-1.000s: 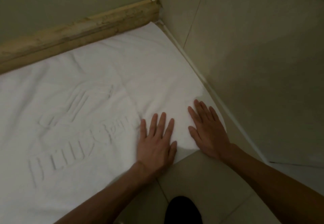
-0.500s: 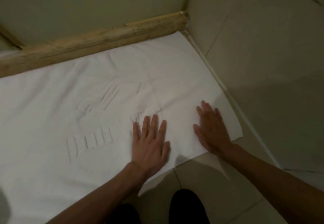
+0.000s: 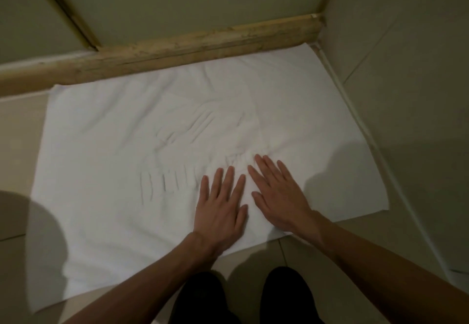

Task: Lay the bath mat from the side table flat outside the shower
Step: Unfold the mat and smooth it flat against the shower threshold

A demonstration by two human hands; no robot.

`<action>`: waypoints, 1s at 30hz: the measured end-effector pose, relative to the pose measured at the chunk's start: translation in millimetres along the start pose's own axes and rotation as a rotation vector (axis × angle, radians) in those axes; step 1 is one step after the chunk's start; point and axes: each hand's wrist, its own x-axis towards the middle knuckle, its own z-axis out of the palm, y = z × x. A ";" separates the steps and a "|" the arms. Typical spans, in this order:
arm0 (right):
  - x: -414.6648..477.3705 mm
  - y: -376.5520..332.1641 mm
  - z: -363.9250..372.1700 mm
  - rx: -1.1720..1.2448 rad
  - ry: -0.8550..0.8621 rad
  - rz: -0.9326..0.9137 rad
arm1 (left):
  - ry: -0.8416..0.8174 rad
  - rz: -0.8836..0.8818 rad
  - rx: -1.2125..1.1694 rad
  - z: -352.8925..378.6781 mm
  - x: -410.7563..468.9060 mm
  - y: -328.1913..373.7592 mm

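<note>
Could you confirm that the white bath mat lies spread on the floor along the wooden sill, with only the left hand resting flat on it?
Not quite: the head view shows both the left hand and the right hand resting flat on the bath mat, which does lie spread along the wooden sill.

Only one view here, worn on the person's head; it tilts steeply down and a little forward, close over the left hand (image 3: 219, 212) and right hand (image 3: 279, 196); the bath mat (image 3: 114, 146) fills the view beyond and left of the fingers (image 3: 229, 179); the wooden sill (image 3: 203, 47) runs farther beyond them, a tiled wall (image 3: 406, 69) to their right.
</note>
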 end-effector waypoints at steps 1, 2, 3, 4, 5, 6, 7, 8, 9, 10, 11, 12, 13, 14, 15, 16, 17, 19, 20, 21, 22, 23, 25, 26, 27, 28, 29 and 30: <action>-0.5 0.2 -1.1 0.005 0.003 -0.002 | 0.004 -0.003 0.000 0.5 -1.5 -3.0; -0.9 0.3 -2.4 0.014 0.007 0.000 | 0.007 -0.006 -0.004 0.5 -3.0 -6.0; -1.2 0.7 -3.3 0.023 0.010 0.000 | 0.010 -0.010 -0.011 0.5 -4.7 -9.3; -1.6 0.9 -3.7 0.028 0.010 -0.001 | 0.012 -0.016 -0.016 0.6 -7.1 -13.6; -1.7 1.2 -3.8 0.030 0.010 -0.004 | 0.018 -0.023 -0.016 1.1 -9.8 -19.1; -1.9 1.6 -3.5 0.032 0.010 -0.006 | 0.025 -0.031 -0.015 1.8 -13.2 -25.4; -2.0 2.2 -3.3 0.035 0.012 -0.006 | 0.033 -0.041 -0.017 2.2 -17.2 -32.7; -1.8 2.6 -2.9 0.038 0.013 -0.004 | 0.039 -0.051 -0.022 2.2 -21.4 -40.4; -1.8 3.0 -2.3 0.039 0.016 -0.004 | 0.043 -0.064 -0.031 2.3 -26.0 -48.2; -1.6 3.2 -1.6 0.036 0.019 -0.004 | 0.044 -0.079 -0.039 2.2 -30.7 -55.9; -1.5 3.4 -0.9 0.032 0.021 -0.003 | 0.044 -0.094 -0.044 2.0 -35.0 -63.0; -1.2 3.6 -0.4 0.030 0.024 -0.003 | 0.043 -0.111 -0.046 1.6 -38.9 -69.0; -1.2 3.9 0.0 0.029 0.028 -0.003 | 0.043 -0.132 -0.048 1.3 -42.4 -73.8; -1.0 4.1 0.4 0.027 0.032 -0.004 | 0.043 -0.152 -0.055 1.0 -45.5 -77.9; -1.1 4.4 0.9 0.023 0.035 -0.005 | 0.045 -0.172 -0.063 0.8 -48.9 -81.9; -1.3 4.7 1.6 0.017 0.037 -0.007 | 0.046 -0.192 -0.069 0.7 -52.9 -86.2; -1.5 5.1 2.1 0.013 0.041 -0.008 | 0.046 -0.215 -0.070 0.7 -57.6 -91.5; -1.6 5.0 2.3 0.017 0.044 -0.008 | 0.039 -0.269 -0.068 0.6 -67.8 -103.6; -1.7 4.6 2.3 0.024 0.044 -0.007 | 0.035 -0.290 -0.069 0.5 -72.1 -108.9; -1.7 4.2 2.3 0.029 0.043 -0.008 | 0.030 -0.301 -0.069 0.4 -75.4 -112.8; -1.7 3.5 2.2 0.029 0.038 -0.007 | 0.022 -0.303 -0.068 0.1 -77.4 -114.7; -1.6 2.2 1.5 0.029 0.031 -0.002 | 0.015 -0.303 -0.068 -0.4 -78.0 -115.3; -0.3 -4.3 -1.9 0.049 0.030 0.001 | 0.008 -0.304 -0.072 -1.5 -76.7 -114.3; 1.3 -9.8 -4.5 0.060 0.031 -0.012 | 0.007 -0.305 -0.075 -2.1 -76.0 -113.5; 3.1 -17.1 -7.3 0.065 0.026 -0.034 | 0.007 -0.307 -0.079 -2.4 -76.0 -112.8; 5.1 -25.6 -10.1 0.073 0.021 -0.060 | 0.010 -0.308 -0.086 -2.7 -76.3 -112.0; 7.2 -34.6 -12.6 0.086 0.022 -0.087 | 0.015 -0.310 -0.097 -2.9 -76.9 -110.9; 9.5 -44.5 -14.5 0.101 0.027 -0.113 | 0.018 -0.315 -0.107 -2.9 -77.8 -109.7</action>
